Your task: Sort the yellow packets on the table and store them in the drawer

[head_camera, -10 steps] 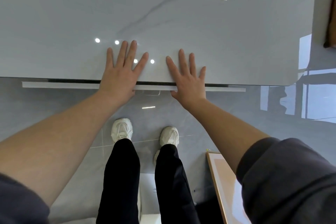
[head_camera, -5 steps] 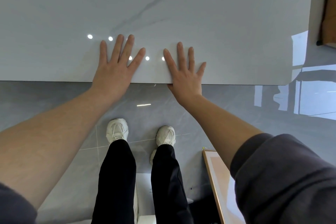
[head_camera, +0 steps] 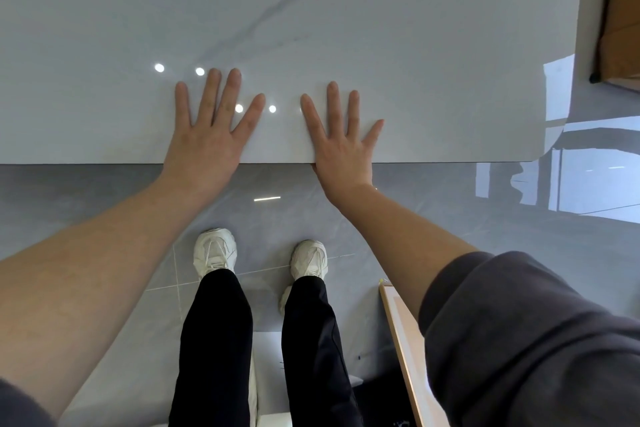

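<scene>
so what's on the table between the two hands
Nothing: in the head view the stretch of table between the left hand and right hand is bare, showing only a reflected light spot.

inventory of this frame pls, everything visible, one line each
table: 1, glossy white with a grey vein, upper frame
floor: 1, grey tiles, below the table's near edge
board: 1, light wood edge, lower right, partly behind the right sleeve
brown panel: 1, brown, top right corner, cut off by the frame
yellow packets, drawer: none in view
shoes: 2, white, on the floor, centre
trouser legs: 2, black, bottom centre
sleeves: 2, dark grey, bottom corners
left hand: 1, bare, fingers spread flat on the table's near edge
right hand: 1, bare, flat on the same edge, apart from the left
</scene>
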### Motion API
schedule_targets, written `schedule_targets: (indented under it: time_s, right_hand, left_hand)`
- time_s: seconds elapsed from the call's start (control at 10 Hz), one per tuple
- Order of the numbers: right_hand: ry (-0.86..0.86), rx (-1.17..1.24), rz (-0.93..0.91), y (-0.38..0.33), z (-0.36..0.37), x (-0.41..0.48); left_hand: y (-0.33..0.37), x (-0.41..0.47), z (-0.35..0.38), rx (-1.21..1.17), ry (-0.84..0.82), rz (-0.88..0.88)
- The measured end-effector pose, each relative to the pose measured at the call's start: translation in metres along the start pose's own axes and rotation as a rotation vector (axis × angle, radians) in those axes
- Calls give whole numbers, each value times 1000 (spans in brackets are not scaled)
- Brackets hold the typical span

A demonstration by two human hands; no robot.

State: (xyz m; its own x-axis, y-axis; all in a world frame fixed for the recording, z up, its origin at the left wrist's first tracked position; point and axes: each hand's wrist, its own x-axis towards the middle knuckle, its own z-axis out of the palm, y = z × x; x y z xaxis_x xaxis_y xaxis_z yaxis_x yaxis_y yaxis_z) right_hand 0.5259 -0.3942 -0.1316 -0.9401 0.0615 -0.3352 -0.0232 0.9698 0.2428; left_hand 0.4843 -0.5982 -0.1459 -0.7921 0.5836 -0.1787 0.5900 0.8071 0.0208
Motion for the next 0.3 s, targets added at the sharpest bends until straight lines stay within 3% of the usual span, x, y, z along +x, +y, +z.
schedule_targets:
  time_s: [0.1, 0.2, 0.3]
  right_hand:
    - [-71, 26, 18, -3, -5, 0]
    - [-166, 232, -41, -7, -31, -1]
    - [-121, 874, -37, 2, -75, -19]
  left_hand:
    - [-1, 0, 3, -24, 19, 12]
    - [-2, 0, -2, -31, 14, -7]
    - [-1, 1, -5, -44, -70, -40]
